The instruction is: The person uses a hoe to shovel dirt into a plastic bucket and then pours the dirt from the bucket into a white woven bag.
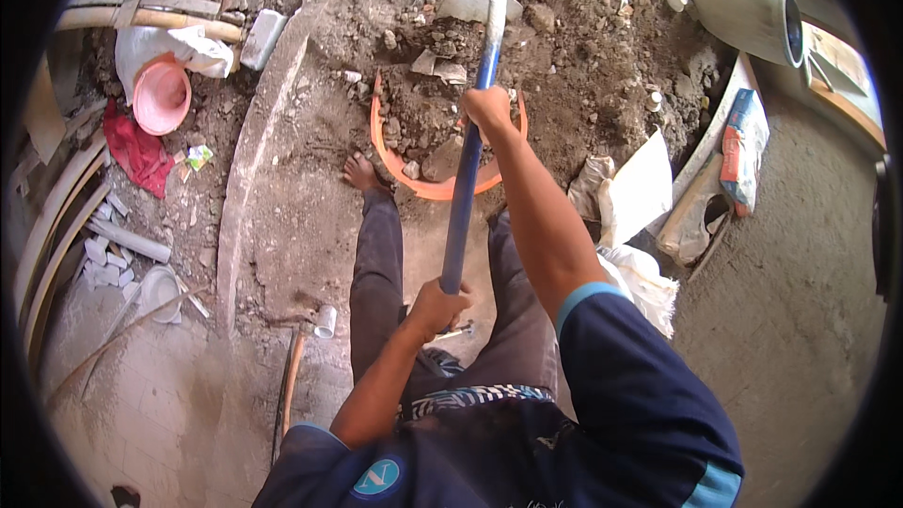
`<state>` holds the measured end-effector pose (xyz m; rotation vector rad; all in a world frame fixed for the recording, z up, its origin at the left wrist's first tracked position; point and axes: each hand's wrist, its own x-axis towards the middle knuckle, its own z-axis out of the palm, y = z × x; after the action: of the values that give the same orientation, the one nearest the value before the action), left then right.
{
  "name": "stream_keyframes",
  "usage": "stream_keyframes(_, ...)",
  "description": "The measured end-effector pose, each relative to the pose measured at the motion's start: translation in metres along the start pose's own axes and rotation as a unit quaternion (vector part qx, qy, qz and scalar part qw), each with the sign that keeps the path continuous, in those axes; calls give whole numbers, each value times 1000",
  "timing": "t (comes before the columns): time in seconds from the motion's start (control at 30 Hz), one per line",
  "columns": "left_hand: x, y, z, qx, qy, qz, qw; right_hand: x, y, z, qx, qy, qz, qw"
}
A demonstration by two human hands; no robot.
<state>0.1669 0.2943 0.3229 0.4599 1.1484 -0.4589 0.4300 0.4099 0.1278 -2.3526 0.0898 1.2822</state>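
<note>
— Tool first: what is it?
— Hoe [467, 122], long blue handle, pale tip at the far end, grey metal blade crusted with dirt. The handle runs from near the person's waist up over the orange basin [442, 190] to the soil heap [564, 66].
— Hands?
— Left hand [436, 307] is wrapped tight around the lower end of the handle, fingers closed fully. Right hand [487, 108] is clenched around the handle higher up, above the basin. Both grip firmly, no gap showing.
— Where's the blade?
— At the far end, resting on or just over the loose dirt and stones beyond the basin; contact cannot be told.
— Basin contents?
— Brown soil with stone lumps, heaped. Rim is shallow, bright orange, partly hidden by the handle and arm.
— Anything near?
— Bare foot [360, 170] just beside the basin's left rim, on the dirt floor. Pink bowl [161, 96] and red cloth [137, 152] well apart to the left. White sacks [632, 196] to the right, a large grey pipe [752, 11] at upper right.
</note>
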Motion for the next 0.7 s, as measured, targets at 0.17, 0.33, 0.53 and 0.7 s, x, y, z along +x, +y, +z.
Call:
stream_keyframes(0.17,-58,-62,-23,38,16,-79,996,-101,39,6,75,-19,-29,997)
stream_keyframes(0.33,-131,-96,-54,153,49,-110,981,-181,83,23,167,-38,10,985)
stream_keyframes(0.53,-115,-110,-44,312,94,44,945,-187,61,-27,240,-38,10,970)
stream_keyframes(0.7,50,-18,-4,350,85,230,904,-95,-34,-142,198,116,-140,963)
